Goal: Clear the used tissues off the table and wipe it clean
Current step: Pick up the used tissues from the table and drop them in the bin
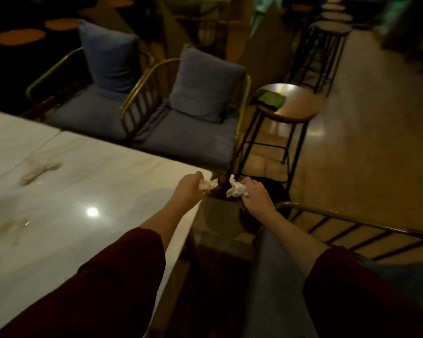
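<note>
My left hand [189, 190] is closed around a crumpled white tissue [209, 184] at the far right corner of the white marble table [103, 181]. Just past that corner, my right hand [257, 193] grips a second crumpled tissue [237, 189] over the gap beside the table. Below both hands sits a dark round bin [276, 191], mostly in shadow. Brownish smears [38, 170] and a fainter stain [12, 225] mark the tabletop on the left.
Two blue cushioned armchairs with gold frames [181, 128] stand behind the table. A round wooden stool [296, 108] carries a green cloth [270, 98]. Another gold-framed chair [352, 230] is at my right. Open tiled floor stretches to the right.
</note>
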